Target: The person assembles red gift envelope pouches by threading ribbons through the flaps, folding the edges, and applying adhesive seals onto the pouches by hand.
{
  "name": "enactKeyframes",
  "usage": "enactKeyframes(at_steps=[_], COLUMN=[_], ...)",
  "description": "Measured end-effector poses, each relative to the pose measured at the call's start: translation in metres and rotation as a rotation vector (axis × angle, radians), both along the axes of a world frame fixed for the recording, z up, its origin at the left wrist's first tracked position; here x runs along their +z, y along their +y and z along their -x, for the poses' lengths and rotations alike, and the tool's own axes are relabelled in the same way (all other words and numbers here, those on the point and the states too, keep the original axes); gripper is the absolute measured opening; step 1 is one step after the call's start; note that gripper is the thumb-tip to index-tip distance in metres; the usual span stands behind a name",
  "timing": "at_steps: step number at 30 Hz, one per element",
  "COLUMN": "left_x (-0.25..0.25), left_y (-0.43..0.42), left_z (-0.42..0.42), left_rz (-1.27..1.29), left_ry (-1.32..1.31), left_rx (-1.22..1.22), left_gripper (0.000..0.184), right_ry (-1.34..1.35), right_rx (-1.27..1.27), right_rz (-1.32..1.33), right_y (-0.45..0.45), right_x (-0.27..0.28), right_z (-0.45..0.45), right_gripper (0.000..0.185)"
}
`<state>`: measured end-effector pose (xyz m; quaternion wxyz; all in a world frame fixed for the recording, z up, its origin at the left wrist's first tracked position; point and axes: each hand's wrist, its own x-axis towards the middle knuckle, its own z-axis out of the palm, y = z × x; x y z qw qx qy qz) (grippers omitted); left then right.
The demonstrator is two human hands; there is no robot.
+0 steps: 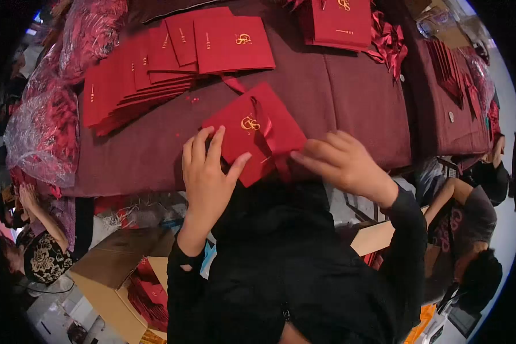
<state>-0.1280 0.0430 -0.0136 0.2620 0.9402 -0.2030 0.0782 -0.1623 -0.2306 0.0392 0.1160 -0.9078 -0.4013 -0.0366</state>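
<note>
A red bag (233,142) with a gold emblem lies tilted at the table's front edge. A glossy red ribbon (269,136) crosses its face from a hole near the top corner. My left hand (208,166) rests on the bag's left side, its fingers spread and its thumb near the lower edge. At the right corner is my right hand (339,161), slightly blurred, with thumb and forefinger pinched together beside the ribbon; what lies between them is too small to make out.
Fanned red bags (137,71) lie at the back left, beside plastic-wrapped red bundles (43,132). Another stack (335,26) and loose ribbons (388,46) lie at the back right. An open carton (109,258) stands below left. Other people sit at both sides.
</note>
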Motion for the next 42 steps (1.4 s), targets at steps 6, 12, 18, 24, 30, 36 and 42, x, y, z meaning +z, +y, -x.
enactKeyframes(at_steps=[6,12,18,24,30,36,42], left_x=[-0.012,-0.013,-0.007,-0.009,-0.018,-0.016,-0.019], left_y=[-0.01,-0.008,-0.003,0.003,0.013,0.017,0.035], left_z=[-0.023,-0.016,-0.014,-0.017,-0.018,-0.018,-0.023], left_rz=[-0.17,-0.17,-0.091,-0.001,0.306,0.27,0.47], left_ry=[-0.054,-0.06,0.169,0.231,0.444,0.504,0.629], left_rx=[0.087,0.134,0.105,0.048,0.179,0.144,-0.005], left_gripper=[0.059,0.062,0.058,0.049,0.034,0.035,0.028], right_ry=[-0.115,0.085,0.667,0.484,0.391,0.297,0.199], right_rx=[0.341,0.331,0.084,-0.469,-0.686,-0.553,-0.416], right_rz=[0.044,-0.197,-0.756,-1.504,-1.919,-0.952,-0.721], right_y=[0.033,0.023,0.011,0.009,0.038,0.087,0.116], right_x=[-0.047,-0.047,-0.015,-0.004,-0.015,-0.04,-0.082], right_z=[-0.011,-0.017,-0.002,0.022,0.009,-0.002,-0.019], right_gripper=[0.031,0.026,0.019,0.029,0.021,0.015,0.011])
